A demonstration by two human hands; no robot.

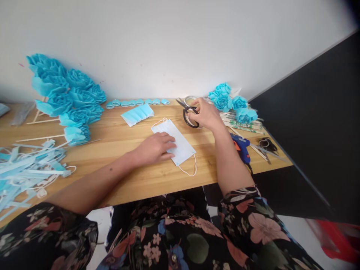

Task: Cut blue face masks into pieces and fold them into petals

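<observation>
Under my left hand lies a flat face mask, pale side up, with white ear loops at both ends. The fingers of that hand rest spread on the mask's left part. My right hand grips the black handles of a pair of scissors just beyond the mask, their blades pointing to the back left. Behind the scissors a roll of clear tape is partly hidden. Cut blue mask pieces lie stacked behind the mask to the left.
Small folded blue pieces line the wall. Blue flowers on sticks are heaped at left, above a pile of cut strips. On the right are more blue flowers, wrapped sticks and a blue glue gun.
</observation>
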